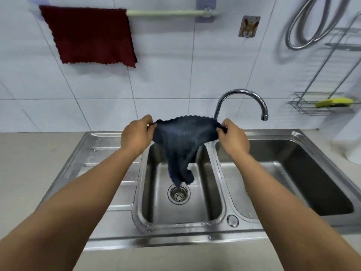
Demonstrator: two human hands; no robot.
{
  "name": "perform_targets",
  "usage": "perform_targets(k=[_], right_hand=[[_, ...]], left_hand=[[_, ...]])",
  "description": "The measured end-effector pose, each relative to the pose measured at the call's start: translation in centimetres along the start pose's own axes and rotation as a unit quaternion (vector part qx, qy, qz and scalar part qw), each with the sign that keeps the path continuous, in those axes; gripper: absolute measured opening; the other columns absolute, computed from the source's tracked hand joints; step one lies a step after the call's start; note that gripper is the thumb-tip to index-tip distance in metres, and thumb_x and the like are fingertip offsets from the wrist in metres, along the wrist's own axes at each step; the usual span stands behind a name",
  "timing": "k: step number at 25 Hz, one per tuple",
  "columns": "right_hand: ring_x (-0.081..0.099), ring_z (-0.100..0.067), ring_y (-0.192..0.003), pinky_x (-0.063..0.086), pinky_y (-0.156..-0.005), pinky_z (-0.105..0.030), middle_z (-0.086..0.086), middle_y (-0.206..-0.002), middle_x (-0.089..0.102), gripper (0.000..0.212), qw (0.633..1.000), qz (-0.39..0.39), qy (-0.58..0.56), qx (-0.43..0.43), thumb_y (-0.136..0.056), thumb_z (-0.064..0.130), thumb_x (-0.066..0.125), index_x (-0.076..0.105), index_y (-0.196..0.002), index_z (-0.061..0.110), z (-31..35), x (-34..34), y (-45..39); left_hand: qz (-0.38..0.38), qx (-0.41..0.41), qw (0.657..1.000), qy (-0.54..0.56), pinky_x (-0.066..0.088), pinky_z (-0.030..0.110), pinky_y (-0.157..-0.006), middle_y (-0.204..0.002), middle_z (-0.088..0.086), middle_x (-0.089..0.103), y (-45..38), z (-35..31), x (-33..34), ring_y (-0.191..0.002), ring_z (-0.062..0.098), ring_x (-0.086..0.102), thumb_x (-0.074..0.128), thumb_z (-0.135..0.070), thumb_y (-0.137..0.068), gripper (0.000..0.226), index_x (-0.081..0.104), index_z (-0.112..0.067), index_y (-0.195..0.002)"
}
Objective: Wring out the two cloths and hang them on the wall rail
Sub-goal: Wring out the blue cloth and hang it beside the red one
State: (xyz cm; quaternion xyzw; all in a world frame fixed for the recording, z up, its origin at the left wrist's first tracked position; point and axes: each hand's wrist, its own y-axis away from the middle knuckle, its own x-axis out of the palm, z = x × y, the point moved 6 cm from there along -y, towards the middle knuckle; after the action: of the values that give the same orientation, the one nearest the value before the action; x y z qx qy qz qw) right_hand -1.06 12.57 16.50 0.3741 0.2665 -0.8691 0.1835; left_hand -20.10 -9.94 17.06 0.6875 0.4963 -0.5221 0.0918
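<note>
At centre frame, a person stretches a dark blue cloth between both hands above a steel double sink. The left hand pinches one upper corner, fingers clenched on the fabric; the right hand grips the opposite corner the same way. The top edge runs nearly taut between them, while the rest sags in a twisted fold over the left basin, its lowest tip hanging just above the drain. A curved chrome tap rises behind the right hand, its spout over the divider between the basins. In the upper left of the frame, a red cloth hangs draped over a pale rail fixed to the white tiled wall; the rail's right stretch is bare. At the right edge, a yellow sponge lies in a wire rack, with a metal hose looped above.
</note>
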Motion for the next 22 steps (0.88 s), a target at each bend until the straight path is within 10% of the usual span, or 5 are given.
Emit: perform_targets(k=[16,22], right_hand=[[0.051,-0.031,-0.072,0.040,-0.062,-0.034,-0.006,-0.083,0.061,0.012,0.999,0.015,0.006,0.040,-0.095,0.027,0.045,0.050,-0.098,0.016,0.0,1.2,-0.7],[0.055,-0.032,-0.071,0.039,-0.060,-0.034,-0.006,-0.076,0.061,0.014,0.994,0.032,-0.043,0.097,-0.094,0.026,0.040,0.046,-0.090,0.014,-0.2,1.3,-1.7]], left_hand=[[0.044,-0.086,0.995,-0.034,0.040,0.034,-0.062,-0.078,0.008,0.057,-1.0,2.3,0.7,-0.072,0.034,0.052,0.041,-0.038,-0.098,0.029,0.050,-0.013,-0.088],[0.066,-0.195,0.953,0.220,0.060,0.043,-0.064,-0.065,0.012,0.069,-1.6,2.9,1.3,-0.059,0.033,0.068,0.048,-0.033,-0.096,0.027,0.043,-0.015,-0.077]])
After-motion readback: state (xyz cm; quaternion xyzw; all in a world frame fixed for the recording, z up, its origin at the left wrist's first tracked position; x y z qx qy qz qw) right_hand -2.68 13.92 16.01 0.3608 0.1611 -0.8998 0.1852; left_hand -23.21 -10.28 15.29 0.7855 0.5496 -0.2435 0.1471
